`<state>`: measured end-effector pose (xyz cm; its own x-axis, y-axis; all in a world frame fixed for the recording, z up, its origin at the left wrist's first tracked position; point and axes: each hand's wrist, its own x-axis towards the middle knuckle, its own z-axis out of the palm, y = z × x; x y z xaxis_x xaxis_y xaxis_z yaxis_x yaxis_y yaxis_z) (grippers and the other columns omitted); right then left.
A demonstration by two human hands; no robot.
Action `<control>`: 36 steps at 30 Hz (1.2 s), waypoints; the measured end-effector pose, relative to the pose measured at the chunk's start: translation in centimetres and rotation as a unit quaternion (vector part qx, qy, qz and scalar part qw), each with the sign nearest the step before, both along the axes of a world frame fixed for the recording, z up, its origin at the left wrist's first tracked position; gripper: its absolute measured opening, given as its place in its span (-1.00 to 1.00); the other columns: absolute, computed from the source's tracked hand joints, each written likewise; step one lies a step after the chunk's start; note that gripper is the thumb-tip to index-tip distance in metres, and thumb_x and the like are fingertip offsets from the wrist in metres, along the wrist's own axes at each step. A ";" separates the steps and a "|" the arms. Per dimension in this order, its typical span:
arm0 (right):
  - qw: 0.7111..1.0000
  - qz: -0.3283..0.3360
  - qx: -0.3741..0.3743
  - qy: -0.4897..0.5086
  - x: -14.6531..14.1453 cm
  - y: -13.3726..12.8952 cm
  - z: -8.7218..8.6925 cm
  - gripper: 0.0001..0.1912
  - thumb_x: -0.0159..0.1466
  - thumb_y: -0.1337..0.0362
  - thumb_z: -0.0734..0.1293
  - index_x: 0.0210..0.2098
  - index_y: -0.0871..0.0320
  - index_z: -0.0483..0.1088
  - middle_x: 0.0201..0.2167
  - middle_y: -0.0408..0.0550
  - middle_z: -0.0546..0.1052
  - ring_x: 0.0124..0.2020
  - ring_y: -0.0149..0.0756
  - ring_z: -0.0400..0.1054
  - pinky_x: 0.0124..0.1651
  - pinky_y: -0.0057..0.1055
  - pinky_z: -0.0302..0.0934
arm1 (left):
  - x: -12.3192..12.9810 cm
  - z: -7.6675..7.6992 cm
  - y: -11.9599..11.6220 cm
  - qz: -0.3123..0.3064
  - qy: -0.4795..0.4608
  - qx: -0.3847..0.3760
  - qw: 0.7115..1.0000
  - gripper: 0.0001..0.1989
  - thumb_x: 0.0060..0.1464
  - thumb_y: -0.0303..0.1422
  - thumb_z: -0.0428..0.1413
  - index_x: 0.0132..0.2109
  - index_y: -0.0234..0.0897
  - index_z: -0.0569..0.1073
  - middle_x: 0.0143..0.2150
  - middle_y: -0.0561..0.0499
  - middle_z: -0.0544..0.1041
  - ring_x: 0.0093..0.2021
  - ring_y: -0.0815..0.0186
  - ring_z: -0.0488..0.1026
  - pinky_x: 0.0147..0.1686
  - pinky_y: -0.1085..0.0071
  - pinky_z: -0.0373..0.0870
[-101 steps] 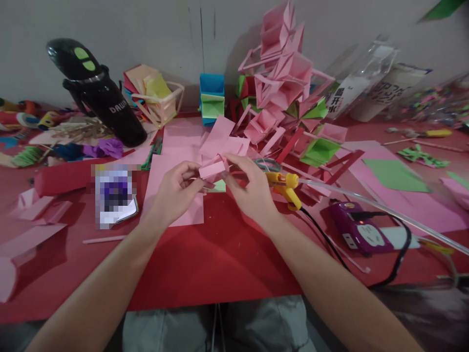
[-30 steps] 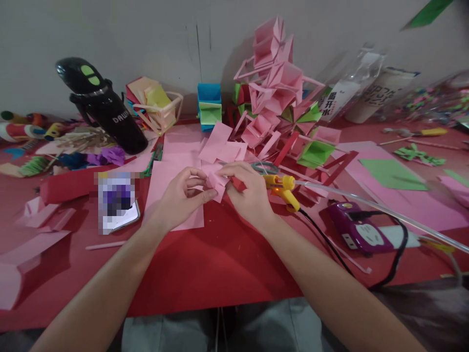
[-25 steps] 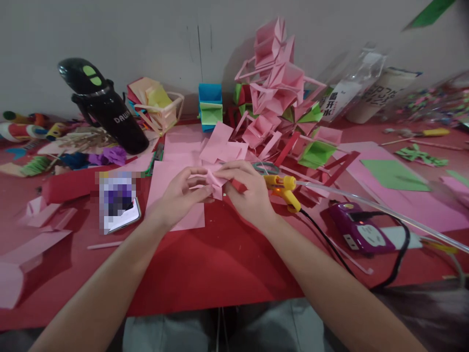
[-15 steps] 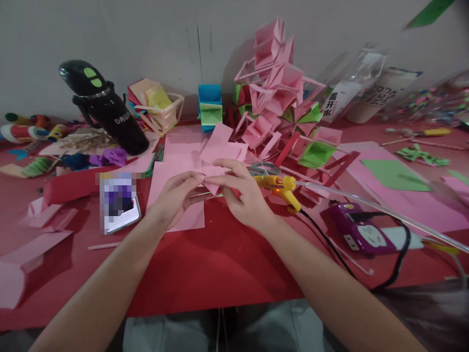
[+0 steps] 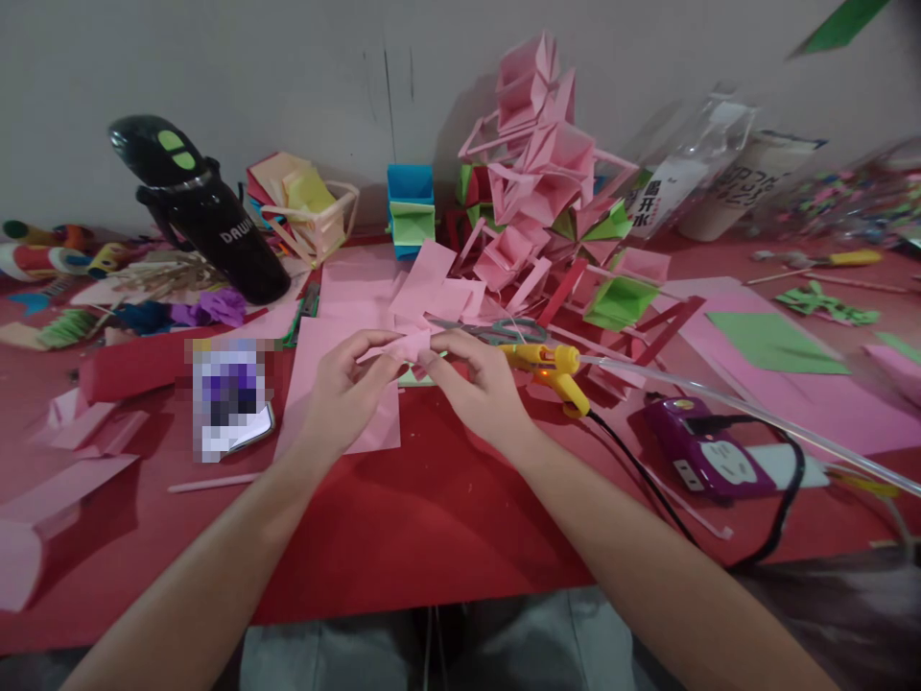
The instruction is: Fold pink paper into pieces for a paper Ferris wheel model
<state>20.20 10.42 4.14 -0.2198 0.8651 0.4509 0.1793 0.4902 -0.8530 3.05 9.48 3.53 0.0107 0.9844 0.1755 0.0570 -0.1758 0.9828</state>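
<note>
Between my two hands is a small piece of folded pink paper (image 5: 415, 343). My left hand (image 5: 349, 389) pinches its left side with thumb and forefinger. On the other side, the thumb and fingers of my right hand (image 5: 475, 379) are closed on the same paper. Pink sheets (image 5: 302, 384) lie under and behind my left hand. Scissors (image 5: 514, 331) rest just beyond my right hand, and a yellow glue gun (image 5: 551, 365) with a lit orange light lies to its right.
Pink folded-paper chairs (image 5: 532, 173) are piled at the back. A black bottle (image 5: 216, 221) stands at back left, with a phone (image 5: 248, 427) nearer me. A purple power adapter (image 5: 701, 451) and its cable lie at right. The red table (image 5: 432, 537) ends close to my lap.
Both hands have shifted their grip on the pink paper, which is now turned and held higher between thumbs and forefingers. More of the scissors shows behind my right hand.
</note>
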 end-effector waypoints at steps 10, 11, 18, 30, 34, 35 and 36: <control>0.993 0.026 -0.103 0.049 -0.3 0.0 -0.5 -0.88 0.26 0.25 0.33 -0.38 0.12 0.46 -0.40 -0.14 0.54 -0.31 -0.34 0.41 -0.18 -0.35 0.31 | -0.3 -0.4 0.3 -0.040 -0.016 -0.027 0.999 -0.70 0.05 -0.27 0.27 -0.07 -0.27 0.49 -0.02 -0.09 0.54 -0.02 0.17 0.53 0.03 0.18 0.50; 0.994 0.022 -0.095 0.042 -0.4 0.0 -0.5 -0.90 0.25 0.26 0.34 -0.37 0.12 0.47 -0.38 -0.13 0.54 -0.29 -0.33 0.41 -0.15 -0.34 0.31 | -0.2 -0.4 0.3 -0.044 -0.019 -0.024 0.999 -0.71 0.05 -0.30 0.27 -0.07 -0.26 0.49 -0.01 -0.09 0.53 0.00 0.17 0.52 0.04 0.19 0.49; 0.997 0.016 -0.073 0.022 -0.5 0.0 -0.5 -0.92 0.25 0.29 0.31 -0.35 0.11 0.44 -0.34 -0.12 0.53 -0.25 -0.30 0.39 -0.07 -0.29 0.29 | 0.3 -0.3 0.0 -0.048 -0.017 0.009 0.999 -0.73 0.10 -0.32 0.24 -0.03 -0.20 0.47 0.08 -0.07 0.50 0.13 0.18 0.45 0.11 0.23 0.44; 0.998 0.036 -0.047 0.003 -0.1 0.1 -0.5 -0.76 0.32 0.22 0.34 -0.47 0.11 0.48 -0.32 -0.10 0.44 -0.21 -0.30 0.33 -0.03 -0.26 0.25 | 0.6 0.0 -0.2 -0.068 -0.015 0.030 0.997 -0.80 0.12 -0.33 0.25 -0.08 -0.18 0.59 0.09 -0.06 0.55 0.11 0.16 0.48 0.09 0.25 0.46; 0.998 0.038 -0.055 0.010 -0.1 0.1 -0.3 -0.73 0.31 0.25 0.34 -0.52 0.13 0.46 -0.30 -0.08 0.46 -0.20 -0.31 0.35 0.01 -0.26 0.24 | 0.8 -0.3 -0.1 -0.059 -0.054 0.029 0.996 -0.81 0.10 -0.35 0.27 -0.10 -0.17 0.61 0.07 -0.05 0.57 0.09 0.17 0.49 0.05 0.28 0.48; 0.997 0.040 -0.057 0.015 -0.1 0.1 -0.3 -0.73 0.31 0.26 0.34 -0.52 0.13 0.45 -0.30 -0.08 0.47 -0.20 -0.31 0.35 0.01 -0.27 0.24 | 0.7 -0.4 -0.1 -0.061 -0.057 0.026 0.996 -0.80 0.11 -0.35 0.26 -0.09 -0.16 0.61 0.08 -0.05 0.57 0.10 0.17 0.49 0.05 0.28 0.47; 0.997 0.043 -0.059 0.019 0.0 0.2 -0.3 -0.75 0.30 0.28 0.35 -0.52 0.13 0.45 -0.30 -0.09 0.47 -0.20 -0.31 0.35 0.00 -0.27 0.24 | 0.7 -0.5 -0.1 -0.063 -0.059 0.023 0.996 -0.80 0.13 -0.36 0.24 -0.07 -0.15 0.61 0.09 -0.04 0.56 0.10 0.16 0.48 0.06 0.27 0.47</control>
<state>20.15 10.59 3.87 -0.2797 0.8912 0.3572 0.1081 0.3989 -0.9106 3.71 9.42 3.07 0.1109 0.9674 0.2278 -0.0835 -0.2193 0.9721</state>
